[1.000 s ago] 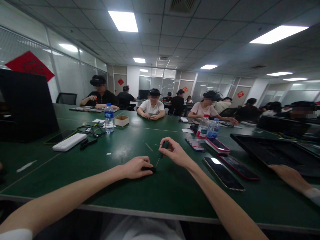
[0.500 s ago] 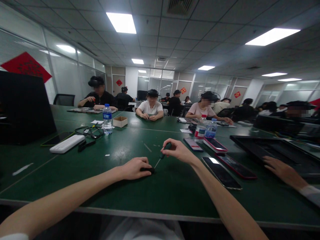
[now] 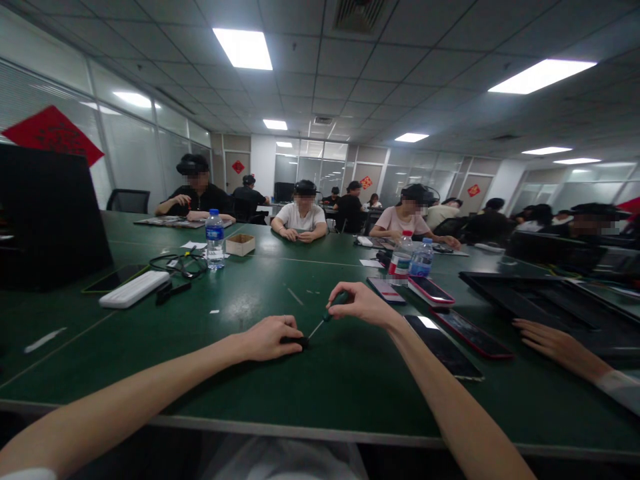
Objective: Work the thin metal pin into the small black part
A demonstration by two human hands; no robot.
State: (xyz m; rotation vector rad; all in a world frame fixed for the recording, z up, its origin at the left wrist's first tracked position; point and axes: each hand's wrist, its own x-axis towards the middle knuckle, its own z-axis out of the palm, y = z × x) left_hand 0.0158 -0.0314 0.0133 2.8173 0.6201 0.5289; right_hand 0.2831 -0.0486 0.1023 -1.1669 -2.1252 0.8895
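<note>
My right hand (image 3: 361, 305) grips the dark green handle of a screwdriver (image 3: 327, 313) between thumb and fingers. The thin metal shaft slants down to the left, and its tip meets the end of a small black part (image 3: 301, 341). My left hand (image 3: 273, 338) is closed around that black part and steadies it on the table. Fingers cover most of the part, so its kind cannot be made out.
On the green table (image 3: 240, 393), several phones (image 3: 443, 347) lie right of my right forearm. Another person's hand (image 3: 560, 343) rests beside a black tray-like panel (image 3: 500, 293). A white power strip (image 3: 135, 289), cables (image 3: 185, 263), a water bottle (image 3: 215, 240) and a small box (image 3: 241, 245) stand left.
My right hand and the screwdriver have shifted slightly right and down, and the shaft leans a little lower. The other person's hand has moved left. My left hand stays put.
</note>
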